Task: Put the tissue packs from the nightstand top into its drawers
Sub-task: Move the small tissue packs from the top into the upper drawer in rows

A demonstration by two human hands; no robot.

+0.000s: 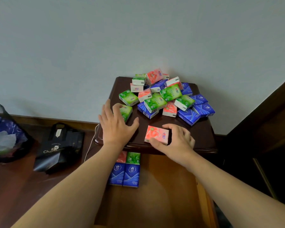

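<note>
My right hand (pixel 176 140) is the grip doing the work: thumb and curled fingers pinch a pink tissue pack (pixel 157 134) lying flat near the front edge of the nightstand top (pixel 202 134), just right of frame center. My left hand (pixel 116 125) is spread with fingers straight, its fingertips over a green pack (pixel 126 112) at the left side of the top; I cannot tell whether they touch it, and the hand clasps nothing.

Beyond both hands, toward the upper middle of the frame, a loose heap of tissue packs (pixel 164 94) covers the back of the top (green, pink and blue mixed, several leaning on one another), with blue ones bunched at its right side.

Below the top's front edge, in the lower center, the open drawer (pixel 171 186) shows its light wooden floor. Four packs sit in its back left corner: two blue packs (pixel 124 176) side by side, and behind them, partly under the top's edge, a pink (pixel 122 156) and a green one (pixel 133 157).

At the left of the frame a black paper bag (pixel 59 148) stands on the dark wooden floor (pixel 15 186), and a mesh waste bin (pixel 5 134) sits at the far left edge. A white cable (pixel 89 147) hangs beside the nightstand.
</note>
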